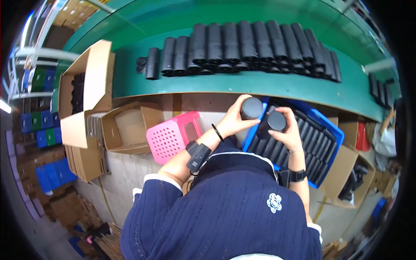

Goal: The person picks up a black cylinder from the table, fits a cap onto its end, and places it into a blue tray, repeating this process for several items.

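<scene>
My left hand (234, 120) is closed around a black cylindrical tube (251, 108), whose round end faces up. Beside it, my right hand (289, 130) grips a second black tube (276, 121) by its round end, fingers on either side. The two tubes are close together but apart, over the far left part of a blue crate (336, 130). Rows of similar black tubes (310, 138) lie inside that crate. My right arm partly hides the crate, and the lower parts of both held tubes cannot be made out.
Ahead, a green table (208, 84) carries a long stack of black tubes (247, 41). A pink stool (167, 141) stands left of me, near an open cardboard box (130, 128). Another box (78, 93) holds small black parts. At right, a carton (353, 177) contains black pieces.
</scene>
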A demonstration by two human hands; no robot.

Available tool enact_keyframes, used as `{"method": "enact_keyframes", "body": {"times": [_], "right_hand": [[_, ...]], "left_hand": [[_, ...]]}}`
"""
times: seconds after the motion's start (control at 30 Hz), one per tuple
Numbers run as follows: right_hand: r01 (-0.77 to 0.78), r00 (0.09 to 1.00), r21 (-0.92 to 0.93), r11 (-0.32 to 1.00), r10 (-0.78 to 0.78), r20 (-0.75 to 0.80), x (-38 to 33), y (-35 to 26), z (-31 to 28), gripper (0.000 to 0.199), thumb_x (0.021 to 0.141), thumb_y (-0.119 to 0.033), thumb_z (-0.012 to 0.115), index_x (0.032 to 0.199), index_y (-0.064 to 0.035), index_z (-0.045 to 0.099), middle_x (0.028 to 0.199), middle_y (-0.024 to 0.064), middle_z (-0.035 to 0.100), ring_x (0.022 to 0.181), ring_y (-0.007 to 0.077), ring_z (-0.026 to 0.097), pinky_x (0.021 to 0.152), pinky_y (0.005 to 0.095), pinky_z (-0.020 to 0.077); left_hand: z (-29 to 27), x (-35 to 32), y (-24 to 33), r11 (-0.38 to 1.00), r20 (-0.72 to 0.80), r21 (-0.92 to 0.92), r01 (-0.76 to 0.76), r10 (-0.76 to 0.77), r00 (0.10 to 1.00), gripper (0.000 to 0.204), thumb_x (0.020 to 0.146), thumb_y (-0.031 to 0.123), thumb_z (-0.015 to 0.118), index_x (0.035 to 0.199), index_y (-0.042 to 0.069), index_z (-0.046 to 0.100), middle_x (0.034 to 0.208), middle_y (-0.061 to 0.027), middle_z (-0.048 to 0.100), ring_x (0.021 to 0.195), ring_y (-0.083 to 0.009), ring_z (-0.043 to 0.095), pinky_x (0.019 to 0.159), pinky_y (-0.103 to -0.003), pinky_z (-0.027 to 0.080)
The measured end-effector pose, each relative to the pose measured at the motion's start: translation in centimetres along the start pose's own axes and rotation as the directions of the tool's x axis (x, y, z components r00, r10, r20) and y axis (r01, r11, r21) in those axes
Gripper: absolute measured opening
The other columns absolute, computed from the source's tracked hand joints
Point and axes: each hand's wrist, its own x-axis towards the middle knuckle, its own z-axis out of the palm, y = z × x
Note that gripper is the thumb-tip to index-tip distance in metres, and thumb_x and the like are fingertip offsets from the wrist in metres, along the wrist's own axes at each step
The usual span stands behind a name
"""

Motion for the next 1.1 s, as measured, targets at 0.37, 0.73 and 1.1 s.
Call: {"method": "enact_keyframes", "body": {"times": [0.37,0.73,1.1], "right_hand": [[-0.028,0.997,0.086,0.996,0.021,0.08,3.6,-1.2,3.8,0.069,0.064,-0.008,0.08,0.124,-0.0046,0.046,0.114,0.0107,0.061,0.109,0.0189,0.057,0.097,0.0317,0.0427],[-0.062,0.99,0.079,0.995,0.052,0.131,6.6,-1.3,5.9,0.07,0.063,-0.003,0.077,0.126,-0.0024,0.046,0.113,0.0105,0.06,0.112,0.0229,0.059,0.098,0.0329,0.0441],[0.015,0.998,0.269,0.963,-0.031,0.054,8.7,-2.8,6.8,0.074,0.061,-0.004,0.084,0.125,-0.0029,0.047,0.124,0.0122,0.056,0.118,0.0201,0.053,0.102,0.0326,0.0404]], "left_hand": [[-23.5,3.6,4.9,0.986,-0.537,-0.036,0.164,-0.157,0.829,0.082,0.07,0.015,0.082,0.13,-0.001,0.029,0.109,-0.0172,0.055,0.094,-0.0242,0.059,0.076,-0.036,0.054],[-27.3,17.8,-0.6,0.72,-0.582,0.534,0.443,-0.067,0.81,0.08,0.063,0.045,0.083,0.115,-0.009,0.058,0.106,-0.0245,0.065,0.099,-0.0322,0.064,0.086,-0.038,0.051],[-9.6,5.3,3.7,0.948,0.413,0.27,-0.171,0.046,0.909,0.097,0.067,0.019,0.081,0.146,0.004,0.026,0.143,-0.0177,0.037,0.136,-0.0271,0.033,0.112,-0.037,0.027]]}}
